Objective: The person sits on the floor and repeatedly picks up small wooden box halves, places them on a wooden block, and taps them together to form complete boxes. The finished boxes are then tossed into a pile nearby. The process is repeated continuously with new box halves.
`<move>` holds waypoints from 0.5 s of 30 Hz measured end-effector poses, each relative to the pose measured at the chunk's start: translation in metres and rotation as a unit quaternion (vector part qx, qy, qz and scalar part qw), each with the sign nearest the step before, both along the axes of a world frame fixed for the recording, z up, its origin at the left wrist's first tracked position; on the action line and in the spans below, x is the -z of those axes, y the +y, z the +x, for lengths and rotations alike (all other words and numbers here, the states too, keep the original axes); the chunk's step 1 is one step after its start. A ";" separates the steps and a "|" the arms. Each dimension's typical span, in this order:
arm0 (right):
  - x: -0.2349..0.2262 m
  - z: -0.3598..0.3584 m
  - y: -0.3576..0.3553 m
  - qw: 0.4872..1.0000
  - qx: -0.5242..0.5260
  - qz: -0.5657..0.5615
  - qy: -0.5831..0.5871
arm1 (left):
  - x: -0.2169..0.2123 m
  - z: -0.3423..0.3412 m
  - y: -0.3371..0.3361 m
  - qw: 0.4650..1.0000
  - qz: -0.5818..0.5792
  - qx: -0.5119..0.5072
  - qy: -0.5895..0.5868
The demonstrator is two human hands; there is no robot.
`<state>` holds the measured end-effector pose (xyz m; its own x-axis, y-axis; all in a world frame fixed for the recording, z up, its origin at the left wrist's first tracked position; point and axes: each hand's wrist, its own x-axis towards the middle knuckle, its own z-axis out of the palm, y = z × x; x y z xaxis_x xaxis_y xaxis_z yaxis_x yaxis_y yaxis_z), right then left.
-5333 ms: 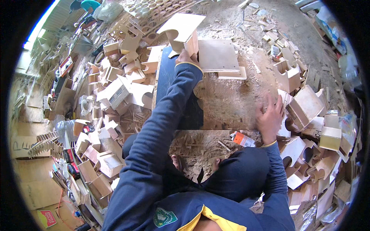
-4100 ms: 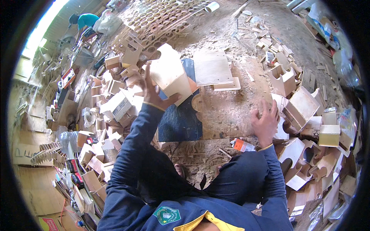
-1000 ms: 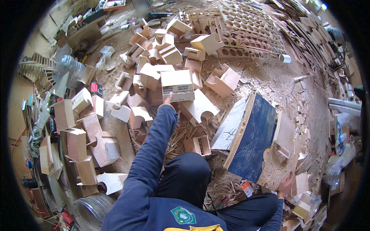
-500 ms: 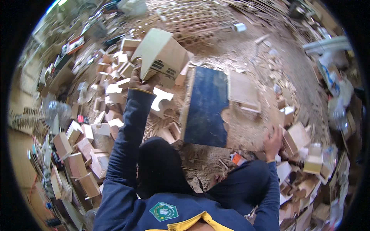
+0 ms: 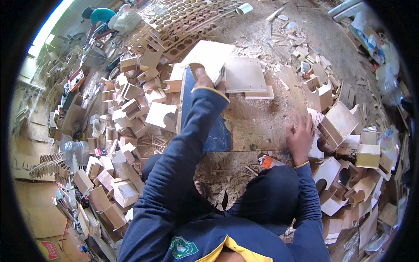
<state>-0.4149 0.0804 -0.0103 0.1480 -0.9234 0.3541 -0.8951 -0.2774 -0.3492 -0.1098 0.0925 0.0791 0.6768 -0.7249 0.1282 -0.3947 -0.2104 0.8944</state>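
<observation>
My left hand [image 5: 204, 81] grips a pale plywood box piece [image 5: 209, 53] with a rounded cutout, holding it over the far part of a low work board. This board is painted blue [image 5: 217, 137] on its left and bare wood [image 5: 262, 126] on its right. Just right of the held piece, a similar flat-topped wooden piece [image 5: 245, 75] lies on the board's far side. My right hand [image 5: 299, 139] is at the board's right edge, fingers spread, with nothing visible in it. Part of the left hand's fingers is hidden behind the held piece.
Piles of cut plywood boxes lie left [image 5: 131, 105] and right [image 5: 338, 124] of the board. Sheets with round holes [image 5: 183, 22] lie beyond. An orange-and-white packet [image 5: 268, 161] sits by my knee. A person in a teal shirt [image 5: 102, 16] bends at the far left.
My left hand has carried the plywood piece rightward from above the left pile to over the board. The view has shifted, bringing the other person in. My right hand stays by the board's right edge.
</observation>
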 end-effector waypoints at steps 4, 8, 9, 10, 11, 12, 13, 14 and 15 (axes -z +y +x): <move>0.000 0.001 -0.001 1.000 -0.002 -0.013 0.007 | -0.001 -0.004 -0.011 0.999 0.047 -0.018 0.008; 0.000 0.001 0.000 1.000 -0.008 -0.024 0.011 | 0.002 -0.002 -0.011 0.994 0.026 -0.010 -0.108; 0.000 0.001 0.001 1.000 -0.009 -0.026 0.010 | 0.003 -0.001 -0.010 0.994 0.022 -0.010 -0.105; -0.001 0.001 0.001 1.000 -0.010 -0.020 0.009 | 0.002 -0.001 -0.011 0.995 0.016 -0.008 -0.103; -0.001 0.001 0.001 1.000 -0.012 -0.018 0.006 | 0.001 -0.002 -0.011 0.994 0.022 -0.009 -0.105; -0.001 0.000 0.002 1.000 -0.012 -0.017 0.003 | -0.001 -0.002 -0.012 0.994 0.027 -0.009 -0.108; -0.002 0.000 0.001 1.000 -0.014 -0.017 0.002 | -0.004 -0.003 -0.013 0.993 0.032 -0.008 -0.111; -0.002 0.000 0.001 1.000 -0.016 -0.016 0.001 | -0.008 -0.004 -0.015 0.999 -0.049 0.004 -0.013; -0.002 0.000 0.001 1.000 -0.019 -0.020 -0.002 | -0.012 -0.004 -0.018 0.993 -0.057 -0.029 0.100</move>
<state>-0.4153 0.0812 -0.0082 0.1801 -0.9025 0.3913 -0.8823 -0.3241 -0.3415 -0.1139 0.0745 0.0908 0.7375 -0.6721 0.0661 -0.1969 -0.1203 0.9730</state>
